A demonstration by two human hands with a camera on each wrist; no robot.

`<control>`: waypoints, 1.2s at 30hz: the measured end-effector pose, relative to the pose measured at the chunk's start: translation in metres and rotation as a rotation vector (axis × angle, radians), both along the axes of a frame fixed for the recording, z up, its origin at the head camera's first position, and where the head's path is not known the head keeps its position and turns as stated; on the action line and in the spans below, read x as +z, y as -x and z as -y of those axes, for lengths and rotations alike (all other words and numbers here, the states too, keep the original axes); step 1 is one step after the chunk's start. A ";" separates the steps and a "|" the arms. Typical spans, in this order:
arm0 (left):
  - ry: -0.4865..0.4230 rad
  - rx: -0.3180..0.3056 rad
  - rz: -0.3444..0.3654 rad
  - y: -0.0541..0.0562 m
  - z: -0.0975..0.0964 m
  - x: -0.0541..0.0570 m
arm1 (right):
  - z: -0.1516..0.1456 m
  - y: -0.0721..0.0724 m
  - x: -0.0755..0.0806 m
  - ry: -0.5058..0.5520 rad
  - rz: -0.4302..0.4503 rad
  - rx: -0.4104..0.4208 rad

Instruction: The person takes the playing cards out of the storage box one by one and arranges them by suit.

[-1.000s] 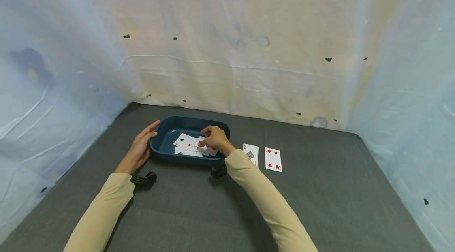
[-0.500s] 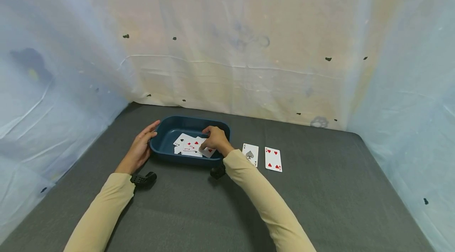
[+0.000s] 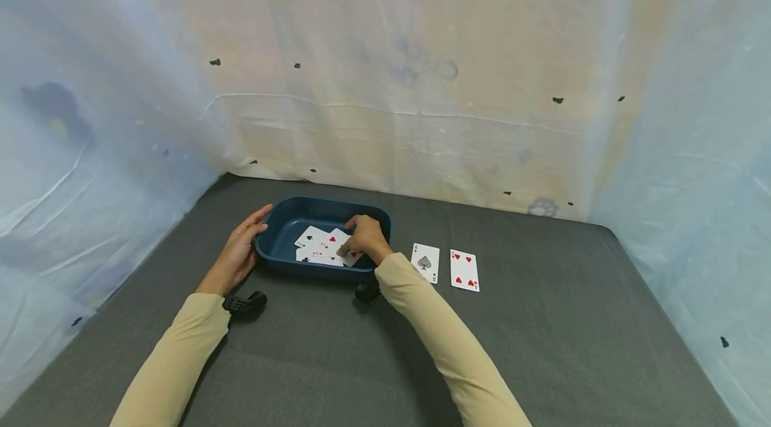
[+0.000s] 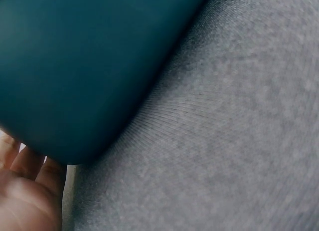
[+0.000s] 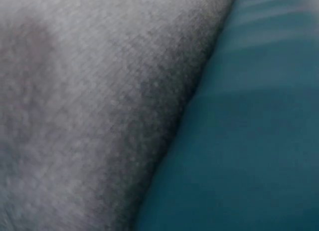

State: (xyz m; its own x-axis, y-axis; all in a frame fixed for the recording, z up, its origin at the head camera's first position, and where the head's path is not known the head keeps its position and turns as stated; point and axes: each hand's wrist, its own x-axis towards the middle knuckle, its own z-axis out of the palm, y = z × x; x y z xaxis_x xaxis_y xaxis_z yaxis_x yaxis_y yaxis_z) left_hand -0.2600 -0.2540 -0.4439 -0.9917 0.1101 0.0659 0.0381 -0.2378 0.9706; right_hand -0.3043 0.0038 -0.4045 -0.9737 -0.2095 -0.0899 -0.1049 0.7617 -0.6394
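In the head view a dark blue tray [image 3: 289,213] stands on the grey table with several playing cards [image 3: 310,237] overlapping inside it. My left hand [image 3: 237,254] rests against the tray's left end. Its fingers [image 4: 27,161] lie against the outer wall in the left wrist view. Reaching over the right end of the tray, my right hand [image 3: 369,238] touches a red-suit playing card [image 3: 344,237]. Thumb and index finger are spread apart; the remaining fingers are mostly hidden. The right wrist view shows the blue outer wall and grey cloth, without the hand.
An ace of spades [image 3: 425,263] lies face up right of the tray. Beside it is a four of hearts [image 3: 464,270]. A pale patterned curtain [image 3: 409,79] surrounds the grey tabletop [image 3: 554,320] at the back and sides.
My right hand has shifted slightly right, its thumb still at the cards. Red-suit cards in the tray have moved a little left and overlap differently. My left hand stays put.
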 end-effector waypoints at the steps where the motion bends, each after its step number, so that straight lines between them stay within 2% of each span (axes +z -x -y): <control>1: 0.000 -0.001 0.000 0.000 0.000 0.000 | 0.000 0.000 0.000 0.003 0.006 -0.004; 16: -0.014 -0.014 0.003 0.001 0.001 0.001 | 0.001 0.002 -0.002 0.012 0.033 -0.023; 26: -0.014 -0.012 0.003 -0.001 0.001 0.000 | 0.003 0.003 -0.003 0.135 0.043 -0.067; 36: -0.002 -0.001 0.012 0.001 0.001 -0.001 | 0.005 0.003 -0.003 0.206 0.036 -0.112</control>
State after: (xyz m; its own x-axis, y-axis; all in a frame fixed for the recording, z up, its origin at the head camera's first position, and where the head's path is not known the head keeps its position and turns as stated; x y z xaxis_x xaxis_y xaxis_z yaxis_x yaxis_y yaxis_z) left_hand -0.2615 -0.2547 -0.4446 -0.9924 0.1110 0.0541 0.0260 -0.2402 0.9704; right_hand -0.3068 -0.0008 -0.4070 -0.9888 -0.1179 -0.0911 -0.0017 0.6206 -0.7841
